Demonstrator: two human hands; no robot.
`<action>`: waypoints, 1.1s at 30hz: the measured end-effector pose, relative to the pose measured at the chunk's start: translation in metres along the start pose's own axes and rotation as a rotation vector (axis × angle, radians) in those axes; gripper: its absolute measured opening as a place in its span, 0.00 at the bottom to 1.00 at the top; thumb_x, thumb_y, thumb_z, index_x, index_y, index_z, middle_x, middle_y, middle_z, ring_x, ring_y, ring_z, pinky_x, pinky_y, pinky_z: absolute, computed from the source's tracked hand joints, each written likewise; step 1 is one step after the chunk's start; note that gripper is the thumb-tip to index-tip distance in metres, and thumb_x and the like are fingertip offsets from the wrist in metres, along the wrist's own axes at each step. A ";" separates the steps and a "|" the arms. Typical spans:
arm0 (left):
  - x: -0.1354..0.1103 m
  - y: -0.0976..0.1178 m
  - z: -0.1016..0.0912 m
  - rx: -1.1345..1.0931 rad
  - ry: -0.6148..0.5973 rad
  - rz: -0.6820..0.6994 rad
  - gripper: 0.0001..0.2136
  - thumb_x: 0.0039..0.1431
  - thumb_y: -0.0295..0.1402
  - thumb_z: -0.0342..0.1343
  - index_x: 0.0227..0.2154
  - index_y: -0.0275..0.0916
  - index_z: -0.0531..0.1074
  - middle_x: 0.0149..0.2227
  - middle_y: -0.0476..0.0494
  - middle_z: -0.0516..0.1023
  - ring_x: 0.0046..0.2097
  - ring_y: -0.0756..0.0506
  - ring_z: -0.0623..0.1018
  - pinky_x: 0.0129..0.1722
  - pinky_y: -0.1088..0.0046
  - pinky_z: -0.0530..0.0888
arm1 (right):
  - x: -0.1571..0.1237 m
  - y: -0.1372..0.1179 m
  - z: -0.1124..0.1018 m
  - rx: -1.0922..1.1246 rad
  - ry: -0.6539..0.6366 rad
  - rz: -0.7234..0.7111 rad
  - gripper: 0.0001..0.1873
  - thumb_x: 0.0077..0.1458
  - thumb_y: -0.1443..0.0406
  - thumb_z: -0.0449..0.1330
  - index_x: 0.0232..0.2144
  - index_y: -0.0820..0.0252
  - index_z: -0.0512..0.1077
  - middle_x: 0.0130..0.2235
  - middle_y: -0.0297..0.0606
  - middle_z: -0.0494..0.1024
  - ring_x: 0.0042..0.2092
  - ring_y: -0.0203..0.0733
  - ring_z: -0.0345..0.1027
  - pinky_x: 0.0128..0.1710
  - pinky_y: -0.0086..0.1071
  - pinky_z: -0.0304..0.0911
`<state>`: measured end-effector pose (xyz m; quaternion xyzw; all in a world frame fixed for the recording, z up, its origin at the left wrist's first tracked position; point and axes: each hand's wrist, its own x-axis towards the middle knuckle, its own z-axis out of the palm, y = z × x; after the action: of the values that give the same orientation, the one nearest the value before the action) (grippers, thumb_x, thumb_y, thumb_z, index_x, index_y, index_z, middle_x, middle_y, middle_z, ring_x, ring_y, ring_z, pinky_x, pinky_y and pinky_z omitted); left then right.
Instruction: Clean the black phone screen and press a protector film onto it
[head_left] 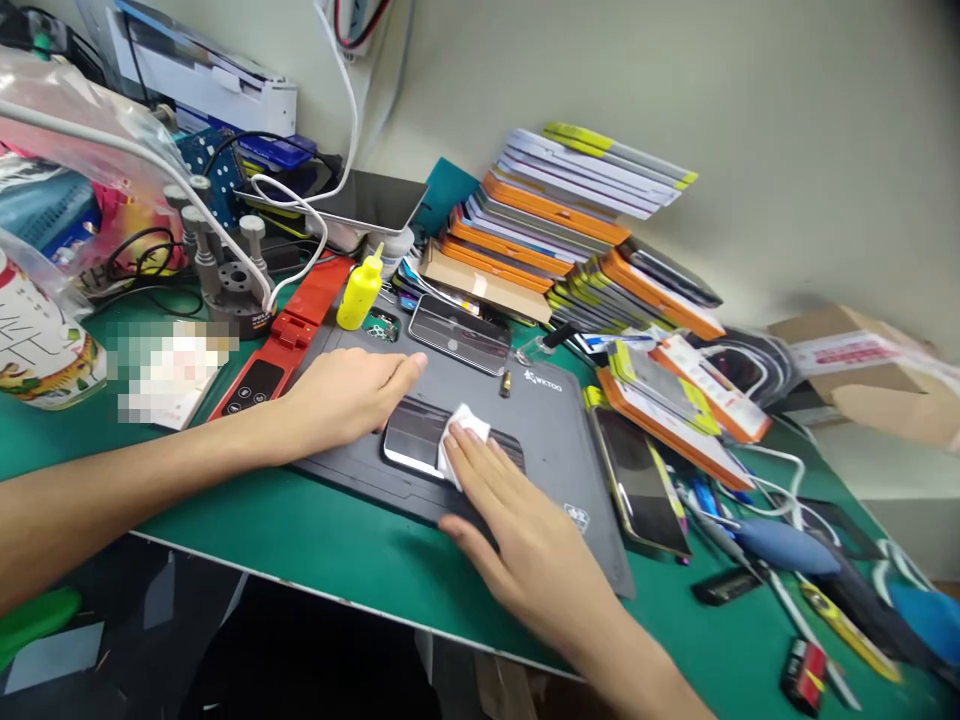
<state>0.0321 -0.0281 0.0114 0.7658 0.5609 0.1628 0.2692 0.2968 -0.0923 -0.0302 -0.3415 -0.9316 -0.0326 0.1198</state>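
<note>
A dark, glossy phone lies flat on a grey work mat. My right hand presses a folded white wipe onto the phone's surface, fingers together and stretched over it, thumb out to the side. At the phone's left end is my left hand, its fingers curled under and its thumb pointing right. What those fingers hold, if anything, is hidden. Above the phone on the mat lie a second phone-shaped panel with a round logo, a small brass-coloured tip and a green circuit piece.
A yellow squeeze bottle stands beside a red folding device. Leaning stacks of boxes line the wall. Tools, including a yellow cutter, lie at the right. A boxed phone borders the mat; a screwdriver holder stands left.
</note>
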 end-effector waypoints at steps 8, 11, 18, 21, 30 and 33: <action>0.001 -0.006 0.007 -0.076 0.034 0.045 0.31 0.80 0.47 0.36 0.24 0.42 0.72 0.24 0.49 0.80 0.29 0.45 0.78 0.36 0.66 0.67 | 0.002 -0.014 0.003 -0.009 0.011 -0.009 0.46 0.76 0.51 0.54 0.81 0.65 0.39 0.77 0.54 0.58 0.78 0.58 0.52 0.72 0.56 0.66; -0.001 -0.005 0.008 -0.065 0.069 0.042 0.30 0.80 0.48 0.38 0.24 0.42 0.73 0.23 0.48 0.78 0.28 0.45 0.77 0.35 0.66 0.66 | 0.004 -0.014 0.004 0.010 0.004 -0.017 0.45 0.76 0.53 0.55 0.81 0.61 0.37 0.78 0.50 0.57 0.78 0.56 0.52 0.73 0.54 0.66; -0.001 0.003 0.001 -0.004 0.207 -0.017 0.30 0.79 0.49 0.35 0.26 0.42 0.73 0.26 0.43 0.75 0.31 0.41 0.77 0.36 0.66 0.65 | 0.026 -0.013 0.008 0.029 -0.037 -0.012 0.49 0.76 0.51 0.55 0.81 0.60 0.30 0.78 0.53 0.53 0.78 0.58 0.49 0.74 0.58 0.62; -0.001 0.002 0.002 -0.007 0.197 -0.003 0.31 0.79 0.48 0.36 0.24 0.41 0.72 0.23 0.44 0.73 0.30 0.42 0.76 0.35 0.66 0.65 | 0.013 -0.028 0.004 0.029 -0.022 -0.055 0.51 0.75 0.48 0.55 0.81 0.64 0.31 0.78 0.53 0.53 0.79 0.57 0.48 0.74 0.55 0.63; 0.000 0.002 0.000 0.016 0.179 -0.011 0.31 0.79 0.49 0.34 0.28 0.41 0.76 0.30 0.40 0.80 0.36 0.39 0.81 0.38 0.64 0.70 | 0.043 -0.019 0.013 0.052 -0.056 -0.019 0.46 0.77 0.48 0.51 0.81 0.67 0.38 0.77 0.58 0.55 0.79 0.59 0.48 0.76 0.59 0.58; -0.001 0.002 0.001 0.012 0.173 -0.013 0.31 0.79 0.49 0.35 0.26 0.41 0.74 0.27 0.40 0.78 0.34 0.39 0.80 0.37 0.64 0.69 | 0.030 -0.034 0.009 0.036 -0.025 -0.070 0.51 0.75 0.45 0.53 0.81 0.68 0.34 0.78 0.57 0.55 0.79 0.58 0.47 0.75 0.56 0.61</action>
<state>0.0339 -0.0295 0.0122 0.7466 0.5881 0.2232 0.2164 0.2507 -0.0982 -0.0308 -0.3066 -0.9449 -0.0156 0.1132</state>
